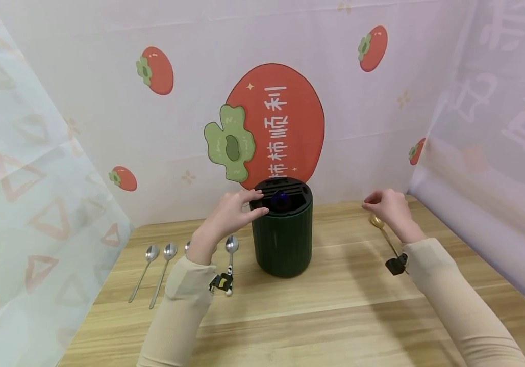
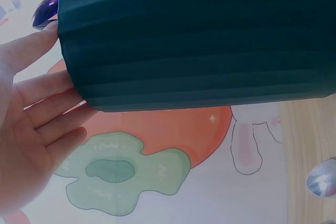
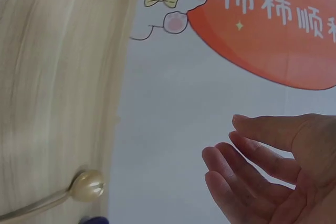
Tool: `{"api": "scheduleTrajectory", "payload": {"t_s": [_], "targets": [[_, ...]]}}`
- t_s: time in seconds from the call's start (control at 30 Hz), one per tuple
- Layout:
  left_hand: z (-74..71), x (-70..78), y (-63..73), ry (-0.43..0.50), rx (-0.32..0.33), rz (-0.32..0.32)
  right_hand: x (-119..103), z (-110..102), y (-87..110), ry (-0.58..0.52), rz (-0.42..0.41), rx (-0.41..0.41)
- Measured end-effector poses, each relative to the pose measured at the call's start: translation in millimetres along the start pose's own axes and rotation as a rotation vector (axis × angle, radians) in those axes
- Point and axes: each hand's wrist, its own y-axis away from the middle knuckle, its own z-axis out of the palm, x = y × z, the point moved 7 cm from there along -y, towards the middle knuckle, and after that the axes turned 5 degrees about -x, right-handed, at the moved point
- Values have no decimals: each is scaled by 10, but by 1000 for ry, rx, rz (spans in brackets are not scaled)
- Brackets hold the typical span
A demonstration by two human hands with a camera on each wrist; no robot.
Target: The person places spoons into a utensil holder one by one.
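Observation:
A dark green ribbed utensil holder point(image 1: 282, 244) with a black slotted top stands upright on the table. The rounded, shiny purple-blue end of a utensil point(image 2: 47, 10) rises from its opening. My left hand point(image 1: 227, 216) is at the holder's left rim, thumb toward the front and fingers toward the back, all fairly straight; in the left wrist view the fingertips meet the holder's edge. Off to the right, my right hand point(image 1: 388, 206) hovers with loosely bent fingers and nothing between them. A gold spoon point(image 1: 377, 222) lies on the table just below that hand.
Several silver spoons lie in a row at the left, among them a plain one point(image 1: 169, 251) and one with a patterned handle point(image 1: 231, 244); the left arm partly covers the row. A dark purple object point(image 3: 95, 220) shows beside the gold spoon. Printed cloth point(image 1: 335, 117) hangs behind the wooden table point(image 1: 326, 316).

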Motion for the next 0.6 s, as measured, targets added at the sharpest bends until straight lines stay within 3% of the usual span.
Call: {"api": "scheduleTrajectory", "payload": {"t_s": [0.6], "targets": [[-1,9,8,4,1,-2,431,112,14,43,75,-44]]}}
